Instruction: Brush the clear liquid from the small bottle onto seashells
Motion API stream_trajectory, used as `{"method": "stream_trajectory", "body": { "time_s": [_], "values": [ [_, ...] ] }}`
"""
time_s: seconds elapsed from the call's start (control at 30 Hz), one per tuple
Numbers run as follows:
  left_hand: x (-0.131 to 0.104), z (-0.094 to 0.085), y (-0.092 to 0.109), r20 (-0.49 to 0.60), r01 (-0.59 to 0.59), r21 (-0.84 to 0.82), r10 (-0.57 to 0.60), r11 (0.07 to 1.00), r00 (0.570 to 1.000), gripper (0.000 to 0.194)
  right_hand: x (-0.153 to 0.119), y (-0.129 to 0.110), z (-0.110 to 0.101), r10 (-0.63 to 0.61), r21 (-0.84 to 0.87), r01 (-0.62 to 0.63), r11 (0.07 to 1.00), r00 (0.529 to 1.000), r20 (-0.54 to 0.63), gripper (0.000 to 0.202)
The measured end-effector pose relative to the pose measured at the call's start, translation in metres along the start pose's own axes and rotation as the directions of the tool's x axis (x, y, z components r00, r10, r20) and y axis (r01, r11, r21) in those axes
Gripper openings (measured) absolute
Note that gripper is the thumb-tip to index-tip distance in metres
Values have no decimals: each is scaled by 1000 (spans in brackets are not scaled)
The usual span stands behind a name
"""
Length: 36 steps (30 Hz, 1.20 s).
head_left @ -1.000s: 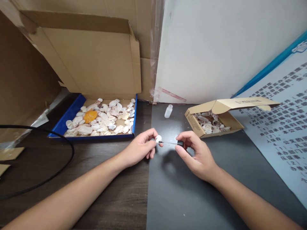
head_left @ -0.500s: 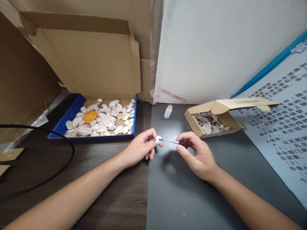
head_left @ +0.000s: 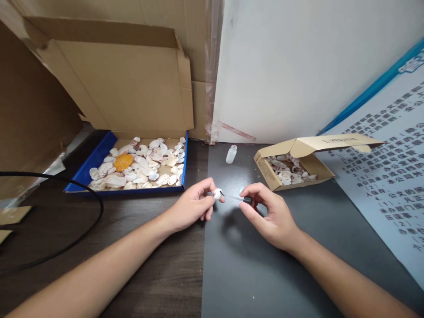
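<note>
Between the thumb and fingers of my left hand [head_left: 195, 205] is a small white shell [head_left: 217, 194] with dark marks on it. My right hand [head_left: 270, 216] pinches the black cap of a thin brush [head_left: 247, 200], whose dark tip touches the shell or lies right at it. Behind the hands a small whitish glass bottle [head_left: 231, 154] stands uncapped on the dark grey mat [head_left: 232, 274].
An open blue-edged box [head_left: 186, 163] of shells, one orange, is at the back left. A smaller cardboard box [head_left: 268, 174] with shells stands at the right, beside a printed sheet [head_left: 391, 185]. A black cable [head_left: 101, 207] curves at the left.
The brush's black cap has tilted and shows more between my right fingers. The dark tip has shifted slightly on the shell. My left hand holds almost still.
</note>
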<state>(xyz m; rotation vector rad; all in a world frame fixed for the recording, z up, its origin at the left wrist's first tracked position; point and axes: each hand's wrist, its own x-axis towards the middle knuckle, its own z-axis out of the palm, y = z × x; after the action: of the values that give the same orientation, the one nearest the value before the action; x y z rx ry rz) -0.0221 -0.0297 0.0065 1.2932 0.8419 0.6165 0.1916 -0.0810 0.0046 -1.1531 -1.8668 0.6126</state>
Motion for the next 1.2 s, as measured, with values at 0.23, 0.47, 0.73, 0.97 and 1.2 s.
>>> {"method": "stream_trajectory", "body": {
  "time_s": [0.23,0.47,0.73,0.97,1.2],
  "values": [
    [2,-1,-4,9,-17,29,17,999,1000,8,0,0,-1,-12,-20,12,1000,1000,19,7],
    [0,-2,-4,10,-8,42,8,999,1000,8,0,-2,-1,-11,-40,11,999,1000,11,6],
    [0,-1,-3,4,5,28,-5,1000,1000,9,1,-1,-1,2,-64,-6,998,998,-58,6],
    [0,0,-3,0,5,15,-5,1000,1000,11,0,-1,-1,-1,-32,0,1000,999,-50,6],
    [0,-1,-5,8,1,32,-2,999,1000,7,1,-1,0,26,-56,-30,998,997,-67,7]
  ]
}}
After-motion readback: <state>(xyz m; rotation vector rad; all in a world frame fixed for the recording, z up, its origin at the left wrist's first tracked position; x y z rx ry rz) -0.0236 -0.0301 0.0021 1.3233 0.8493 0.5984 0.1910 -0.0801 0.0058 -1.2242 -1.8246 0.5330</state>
